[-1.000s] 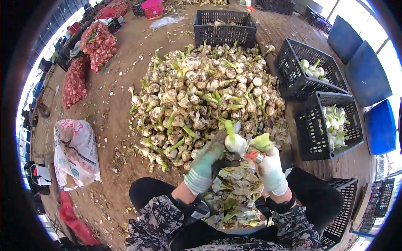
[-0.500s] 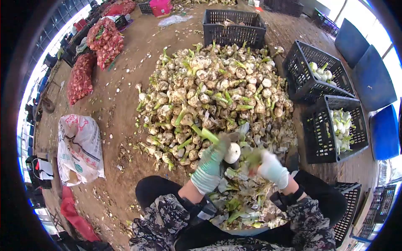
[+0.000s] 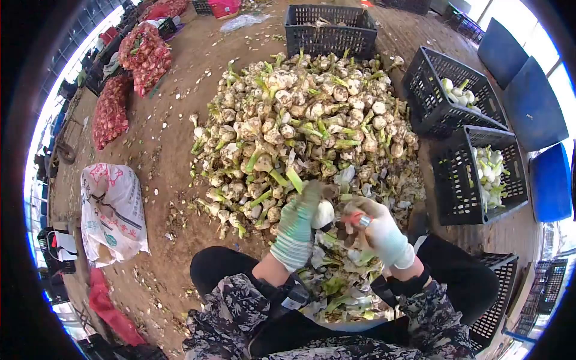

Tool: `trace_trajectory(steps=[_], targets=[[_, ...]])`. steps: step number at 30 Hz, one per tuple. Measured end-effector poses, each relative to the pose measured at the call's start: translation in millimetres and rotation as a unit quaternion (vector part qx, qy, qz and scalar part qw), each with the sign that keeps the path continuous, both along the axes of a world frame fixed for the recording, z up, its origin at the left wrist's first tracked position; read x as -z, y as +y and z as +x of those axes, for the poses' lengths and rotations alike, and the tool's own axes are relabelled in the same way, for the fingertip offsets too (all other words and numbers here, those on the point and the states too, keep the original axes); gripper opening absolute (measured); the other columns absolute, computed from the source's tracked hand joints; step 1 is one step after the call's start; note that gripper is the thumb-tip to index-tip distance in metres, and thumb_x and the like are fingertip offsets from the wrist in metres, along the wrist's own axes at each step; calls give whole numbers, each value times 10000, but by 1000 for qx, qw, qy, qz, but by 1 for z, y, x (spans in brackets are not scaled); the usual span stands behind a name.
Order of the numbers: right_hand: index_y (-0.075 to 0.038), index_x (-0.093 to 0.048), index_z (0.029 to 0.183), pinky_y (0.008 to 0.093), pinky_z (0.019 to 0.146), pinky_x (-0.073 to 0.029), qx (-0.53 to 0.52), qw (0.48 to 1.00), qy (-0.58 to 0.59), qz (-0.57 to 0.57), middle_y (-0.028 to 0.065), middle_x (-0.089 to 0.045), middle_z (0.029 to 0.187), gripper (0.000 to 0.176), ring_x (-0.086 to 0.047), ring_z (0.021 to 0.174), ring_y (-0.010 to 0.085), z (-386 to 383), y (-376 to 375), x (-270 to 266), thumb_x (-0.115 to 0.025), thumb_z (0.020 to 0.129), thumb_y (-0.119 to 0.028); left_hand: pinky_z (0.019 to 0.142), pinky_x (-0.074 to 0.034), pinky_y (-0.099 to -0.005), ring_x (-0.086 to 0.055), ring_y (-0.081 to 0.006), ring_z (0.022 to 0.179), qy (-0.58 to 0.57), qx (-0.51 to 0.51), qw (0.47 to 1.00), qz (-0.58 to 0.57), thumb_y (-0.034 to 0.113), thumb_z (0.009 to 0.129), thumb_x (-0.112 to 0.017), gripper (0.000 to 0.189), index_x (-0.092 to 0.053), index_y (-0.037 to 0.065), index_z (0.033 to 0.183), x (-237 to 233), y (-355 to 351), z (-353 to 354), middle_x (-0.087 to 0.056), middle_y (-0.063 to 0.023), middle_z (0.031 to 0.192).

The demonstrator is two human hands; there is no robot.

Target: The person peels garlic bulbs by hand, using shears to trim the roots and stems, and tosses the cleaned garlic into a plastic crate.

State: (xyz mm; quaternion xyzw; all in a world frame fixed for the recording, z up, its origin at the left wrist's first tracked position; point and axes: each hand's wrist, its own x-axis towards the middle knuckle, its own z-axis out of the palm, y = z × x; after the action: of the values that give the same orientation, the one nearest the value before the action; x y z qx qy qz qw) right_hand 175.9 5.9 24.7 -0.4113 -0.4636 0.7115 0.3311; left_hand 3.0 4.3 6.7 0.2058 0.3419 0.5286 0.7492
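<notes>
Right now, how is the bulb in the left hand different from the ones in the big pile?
The held bulb looks smooth and white, while most bulbs in the big pile look blotchy and brown. The left hand grips the held bulb, but the big pile's bulbs lie heaped on the floor. Both the held bulb and many in the big pile have green stalks.

Smooth, slightly glossy white bulb (image 3: 324, 214); matt knitted cloth gloves (image 3: 295, 231).
</notes>
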Motion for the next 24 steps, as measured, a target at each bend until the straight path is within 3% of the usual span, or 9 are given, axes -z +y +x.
trace_trajectory(steps=[3, 7, 8, 9, 11, 15, 19, 22, 24], targets=[[42, -462, 1064, 242, 691, -440, 3, 999, -8, 51, 70, -552, 860, 470, -541, 752, 132, -6, -5, 2, -590, 829, -344, 717, -458, -223, -557, -100, 808, 179, -71, 981, 37, 275, 873, -551, 296, -586, 32, 1038, -16, -7, 22, -591, -12, 939], [48, -465, 1070, 267, 739, -449, 31, 993, -88, 69, 87, -581, 871, 432, -565, 746, 152, 5, 0, 19, -587, 833, -292, 725, -459, -235, -568, -106, 823, 157, -35, 987, -9, 331, 864, -547, 378, -575, 24, 1082, -8, -8, 13, -609, -34, 971], [58, -474, 1053, 276, 730, -455, 95, 991, 38, -90, 103, -595, 885, 441, -569, 773, 159, 1, -3, 13, -611, 814, -286, 754, -445, -234, -548, -90, 858, 177, -40, 983, -2, 297, 871, -545, 353, -574, 23, 1091, -4, -7, 10, -603, -22, 988], [58, -474, 1053, 276, 730, -455, 93, 990, 37, -95, 103, -595, 885, 441, -569, 773, 159, -2, -6, 9, -611, 814, -286, 754, -445, -234, -548, -90, 858, 176, -41, 983, -6, 297, 871, -545, 353, -574, 23, 1091, -1, -9, 12, -603, -22, 988], [64, -480, 1030, 276, 717, -462, 42, 982, -129, 132, 118, -602, 865, 349, -577, 777, 182, -9, -12, 3, -596, 806, -177, 791, -424, -232, -527, -79, 897, 217, -53, 973, 60, 279, 875, -542, 356, -560, 21, 1119, -5, -10, 18, -595, -16, 1016], [3, -548, 913, 300, 686, -464, 105, 963, -172, 176, 148, -589, 799, 217, -592, 736, 221, -18, -14, 7, -618, 728, -85, 830, -407, -238, -518, -94, 939, 248, -20, 966, 73, 223, 880, -530, 352, -527, 21, 1168, -5, -4, 14, -572, -28, 1091], [-38, -558, 903, 348, 656, -474, 66, 903, -264, 332, 154, -588, 815, 212, -575, 755, 338, -26, -18, -6, -613, 700, -69, 751, -436, -237, -540, -121, 818, 188, -96, 977, -36, 103, 811, -505, 283, -564, 0, 1068, -8, -6, 11, -590, -37, 910], [-17, -553, 912, 331, 646, -470, 75, 907, -272, 312, 148, -592, 788, 213, -589, 725, 284, -33, -15, 11, -597, 709, -62, 680, -454, -249, -542, -140, 723, 120, -144, 980, -63, 80, 769, -489, 218, -574, 11, 957, -6, -2, 1, -575, -49, 800], [7, -552, 915, 310, 644, -462, 196, 961, -149, 123, 142, -595, 758, 201, -584, 693, 230, -22, -1, 49, -568, 725, -56, 560, -458, -278, -526, -149, 605, -5, -233, 962, -140, 95, 783, -510, 94, -555, 39, 842, -18, 1, 0, -557, -47, 730]])
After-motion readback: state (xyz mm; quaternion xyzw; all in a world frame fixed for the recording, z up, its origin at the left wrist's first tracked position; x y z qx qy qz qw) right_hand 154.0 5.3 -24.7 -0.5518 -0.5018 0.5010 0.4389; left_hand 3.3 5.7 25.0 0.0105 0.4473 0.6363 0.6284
